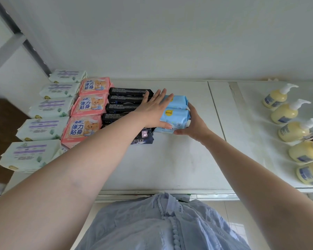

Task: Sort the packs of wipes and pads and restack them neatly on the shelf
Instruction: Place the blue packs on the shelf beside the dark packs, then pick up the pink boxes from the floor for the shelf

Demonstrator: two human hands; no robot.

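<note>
Head view: we see bare shelf (170,165) before the blue packs (177,112); our flat left hand (154,109) presses their left side, our right hand (193,123) grips their right.

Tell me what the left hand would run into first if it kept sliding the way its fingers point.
The left hand lies flat on the light blue packs, fingers pointing toward the back. Past them only bare shelf shows, then probably the white back wall; depth is hard to judge.
</note>
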